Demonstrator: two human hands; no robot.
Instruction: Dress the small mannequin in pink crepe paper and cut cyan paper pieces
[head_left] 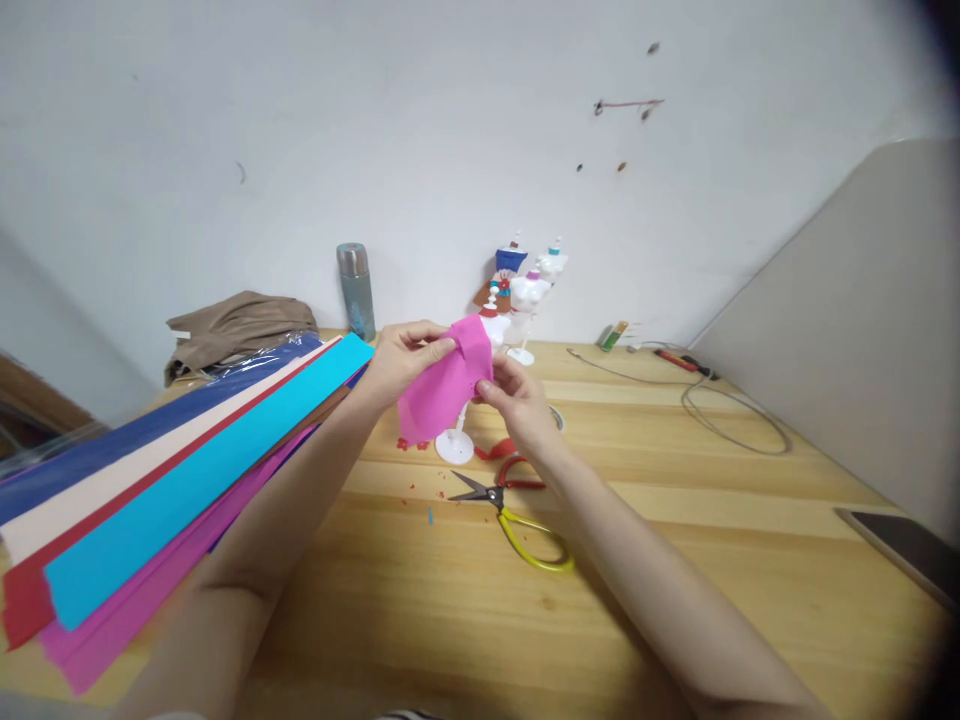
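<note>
Forearms (637, 570) reach over the worktop (337, 630); my left fingers (437, 350) and right fingers (493, 391) pinch a magenta sheet (435, 400) before a miniature mannequin (496, 330).

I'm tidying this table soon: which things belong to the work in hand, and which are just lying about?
Likely in use:
pink sheet, held by left hand and right hand
scissors
dress forms
coloured strips

Likely just lying about:
flask
cable
brown cloth

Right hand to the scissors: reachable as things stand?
Probably yes: the scissors lie open on the tabletop near the right hand, with nothing seen lying on them, though it is pinching the pink sheet.
</note>
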